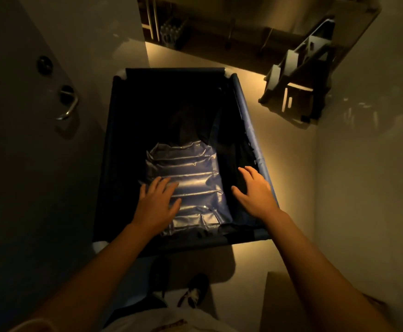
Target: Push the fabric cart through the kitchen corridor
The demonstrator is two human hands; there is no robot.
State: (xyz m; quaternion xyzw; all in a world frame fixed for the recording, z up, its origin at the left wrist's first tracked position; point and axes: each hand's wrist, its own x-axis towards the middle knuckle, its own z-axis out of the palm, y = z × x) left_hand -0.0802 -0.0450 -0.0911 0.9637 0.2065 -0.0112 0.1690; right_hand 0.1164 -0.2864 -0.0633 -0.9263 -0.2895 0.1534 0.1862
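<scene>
Dim corridor floor runs ahead between a door close on the left and a wall on the right, with a bare strip beside the fabric cart. Its near rim sits just before the person. Left hand and right hand hover inside, each grip spread wide, holding nothing. A rack stands ahead right.

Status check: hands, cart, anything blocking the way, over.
Both hands open over the cart: left hand, right hand, gripping nothing. Door handle close on the left. Wooden rack ahead right.
</scene>
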